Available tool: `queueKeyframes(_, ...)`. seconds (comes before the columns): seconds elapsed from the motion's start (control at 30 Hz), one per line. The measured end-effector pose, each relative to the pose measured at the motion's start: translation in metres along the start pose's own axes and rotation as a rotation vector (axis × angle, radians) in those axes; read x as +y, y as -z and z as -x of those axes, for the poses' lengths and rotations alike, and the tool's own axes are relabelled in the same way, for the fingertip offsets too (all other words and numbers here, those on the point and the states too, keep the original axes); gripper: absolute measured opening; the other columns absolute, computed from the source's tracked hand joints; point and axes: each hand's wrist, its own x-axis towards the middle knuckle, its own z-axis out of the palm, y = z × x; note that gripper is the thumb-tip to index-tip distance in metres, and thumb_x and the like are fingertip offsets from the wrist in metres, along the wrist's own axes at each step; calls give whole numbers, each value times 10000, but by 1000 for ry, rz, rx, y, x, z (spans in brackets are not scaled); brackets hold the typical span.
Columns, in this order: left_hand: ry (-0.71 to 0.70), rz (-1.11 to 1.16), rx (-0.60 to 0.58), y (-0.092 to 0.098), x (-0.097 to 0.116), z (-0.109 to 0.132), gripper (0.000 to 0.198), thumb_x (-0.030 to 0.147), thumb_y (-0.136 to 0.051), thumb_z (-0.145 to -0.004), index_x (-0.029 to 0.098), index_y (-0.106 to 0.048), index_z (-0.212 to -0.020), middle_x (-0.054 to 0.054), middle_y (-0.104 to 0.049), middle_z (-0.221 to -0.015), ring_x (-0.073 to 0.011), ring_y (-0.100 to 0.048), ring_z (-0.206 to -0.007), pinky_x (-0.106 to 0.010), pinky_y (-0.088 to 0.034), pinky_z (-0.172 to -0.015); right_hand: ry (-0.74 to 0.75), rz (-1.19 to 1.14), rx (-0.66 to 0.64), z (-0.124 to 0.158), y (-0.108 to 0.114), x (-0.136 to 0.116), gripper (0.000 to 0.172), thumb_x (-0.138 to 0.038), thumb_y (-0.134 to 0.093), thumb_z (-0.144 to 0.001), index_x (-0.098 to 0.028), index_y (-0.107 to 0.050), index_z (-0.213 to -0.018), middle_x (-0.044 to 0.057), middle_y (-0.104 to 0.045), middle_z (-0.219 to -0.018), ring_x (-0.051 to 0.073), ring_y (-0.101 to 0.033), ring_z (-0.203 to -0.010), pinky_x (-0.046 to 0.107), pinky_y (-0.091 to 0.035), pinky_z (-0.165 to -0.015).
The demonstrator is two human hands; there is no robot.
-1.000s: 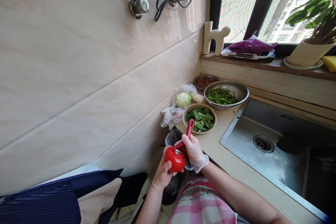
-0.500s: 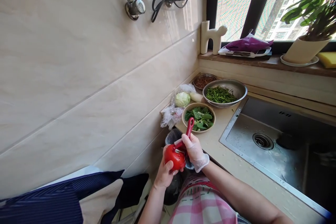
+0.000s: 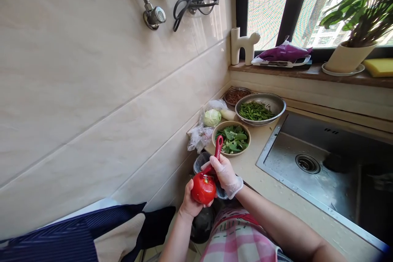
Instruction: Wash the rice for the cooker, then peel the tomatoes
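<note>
"What is the left hand (image 3: 189, 204) holding?"

"Bare, it is cupping a red tomato (image 3: 203, 191), its fingers curling around the side and underside, while a lined bin (image 3: 201, 160) is showing below, at the edge of the worktop (image 3: 259, 151)."

"And the right hand (image 3: 225, 174)?"

"It is wearing a clear glove, its fingers gripping a red peeler (image 3: 218, 147) (the looped handle end is pointing up and away). The peeler's head is sitting at the tomato's top, though I cannot tell whether its blade is biting."

"What is lying beyond?"

"A round basket (image 3: 235, 154) is holding leafy greens (image 3: 233, 139); behind it, a steel bowl (image 3: 278, 104) is carrying cut green vegetables (image 3: 256, 111). A pale cabbage (image 3: 211, 118) is resting near the wall (image 3: 138, 131), and the sink (image 3: 281, 153) is gleaming at right."
</note>
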Motion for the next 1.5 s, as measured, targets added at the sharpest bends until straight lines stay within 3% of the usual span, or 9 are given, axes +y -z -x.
queueKeyframes(0.1, -52, -17, 36, -1, -1, 1, 603, 671, -576, -717, 120, -671, -943, -103, -693, -722, -165, -594, -487, -240, -396, -419, -12, -59, 42, -4, 2, -1, 455, -604, -697, -626, -203, -492, -688, 42, -688, -581, 165, -613, -491, 268, -467, -500)
queueKeyframes(0.23, -121, -46, 212, 9, 0, 1, 511, 504, -724, -681, 185, -618, -1066, -74, -692, -917, -202, -642, -714, -281, -490, -562, -14, -129, 190, -19, 16, 13, 450, -612, -688, -641, -224, -503, -775, 20, -699, -613, 186, -643, -531, 297, -500, -541)
queueKeyframes(0.37, -142, -100, 320, 23, 1, 0, 458, 436, -687, -751, 202, -566, -1126, -69, -677, -950, -186, -638, -715, -273, -479, -579, 91, 65, 222, -32, 41, 40, 438, -619, -696, -634, -225, -527, -723, 3, -683, -602, 182, -633, -544, 288, -493, -540)
queueKeyframes(0.47, -139, -84, 344, 27, 0, -1, 461, 442, -692, -746, 188, -568, -1110, -81, -678, -961, -193, -640, -733, -278, -474, -589, 7, 62, 281, -35, 51, 51, 482, -668, -680, -608, -229, -520, -725, -3, -666, -553, 187, -618, -494, 290, -478, -498)
queueKeyframes(0.67, -90, -56, 345, 18, -6, -4, 480, 539, -619, -781, 159, -573, -1070, -73, -669, -800, -166, -605, -606, -243, -417, -491, -84, -116, 137, -19, 29, 38, 480, -642, -682, -650, -204, -537, -782, 51, -736, -730, 181, -651, -569, 285, -494, -561)
queueKeyframes(0.77, -132, -90, 294, 10, -6, -7, 449, 538, -542, -839, 222, -518, -1156, -54, -660, -876, -124, -564, -544, -212, -368, -443, -75, -115, 88, -13, 17, 33, 473, -628, -698, -640, -197, -526, -733, 62, -731, -705, 179, -648, -580, 284, -490, -589)
queueKeyframes(0.93, -150, -143, 264, 3, -7, -11, 423, 543, -499, -854, 237, -514, -1146, -39, -642, -911, -93, -505, -484, -207, -359, -410, -91, -131, 114, -14, 13, 29, 504, -630, -727, -589, -205, -478, -695, 53, -710, -630, 168, -621, -530, 281, -477, -578)
queueKeyframes(1.17, -176, -177, 348, -7, -1, -13, 441, 545, -521, -829, 234, -486, -1139, -31, -634, -944, -120, -535, -563, -215, -408, -428, -65, -160, 112, -16, 12, 26, 485, -615, -722, -618, -200, -486, -709, 43, -709, -636, 155, -622, -538, 268, -479, -581)
queueKeyframes(1.5, -146, -151, 314, -1, 1, -11, 441, 570, -453, -856, 217, -515, -1113, 10, -621, -713, -68, -432, -376, -201, -372, -356, -61, -121, 109, -22, 10, 27, 508, -651, -699, -610, -205, -468, -685, 39, -690, -590, 159, -611, -501, 260, -458, -520)
